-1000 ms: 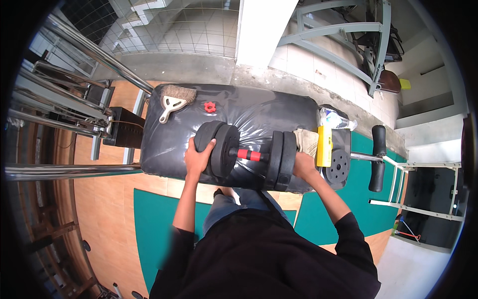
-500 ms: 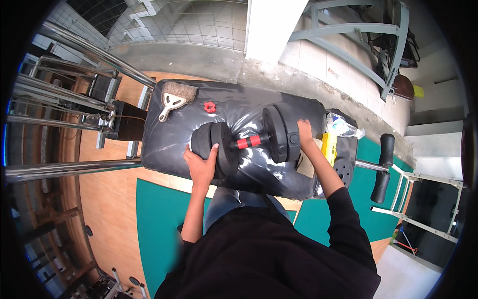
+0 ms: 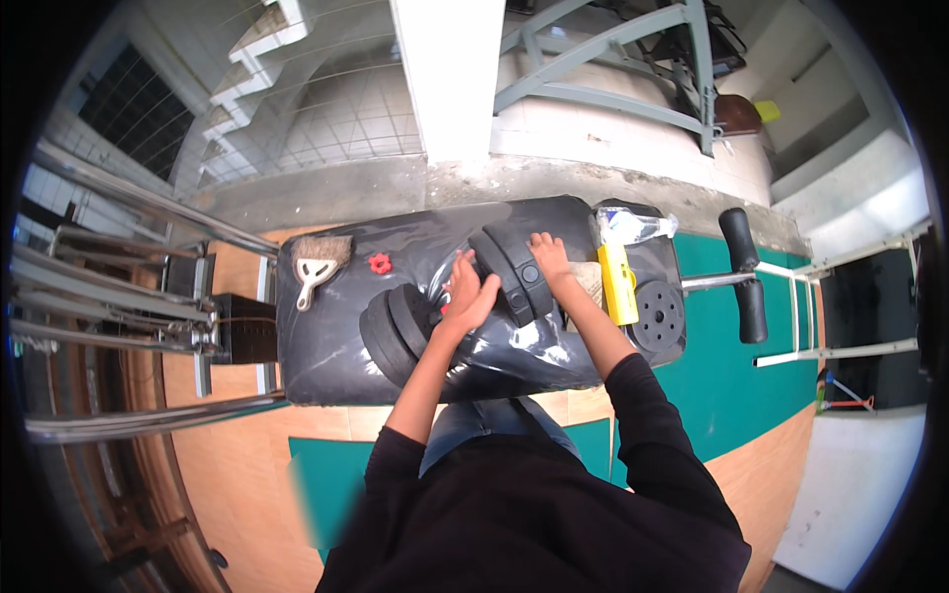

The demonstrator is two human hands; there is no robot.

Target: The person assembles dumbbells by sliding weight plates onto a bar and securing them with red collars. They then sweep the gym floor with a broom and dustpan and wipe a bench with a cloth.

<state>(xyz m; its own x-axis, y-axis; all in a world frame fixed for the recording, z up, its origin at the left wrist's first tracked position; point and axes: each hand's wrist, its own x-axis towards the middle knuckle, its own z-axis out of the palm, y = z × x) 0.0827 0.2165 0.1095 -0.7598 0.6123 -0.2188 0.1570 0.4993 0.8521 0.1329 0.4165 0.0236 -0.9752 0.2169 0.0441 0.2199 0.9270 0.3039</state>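
Note:
A dumbbell with thick black plates lies on the black padded bench (image 3: 326,361). Its left plates (image 3: 393,334) rest nearer to me than its right plates (image 3: 512,275). My left hand (image 3: 471,298) is over the handle, thumb and fingers spread, by the inner side of the right plates; it hides most of the red grip. Against the outer side of those plates, my right hand (image 3: 552,262) has its fingers bent on the dumbbell. A red star-shaped nut (image 3: 380,263) and a white-handled brush (image 3: 314,277) lie to the left.
Beyond my right hand are a tan piece (image 3: 585,285), a yellow case (image 3: 619,287), a clear plastic bottle (image 3: 638,226) and a loose black plate (image 3: 658,314). Padded rollers (image 3: 749,277) stand past the bench's right end. Chrome rails (image 3: 158,420) flank its left end.
My left hand has left the left plates and moved right, over the handle to the right plates. My right hand stays at the outer side. The whole view has shifted.

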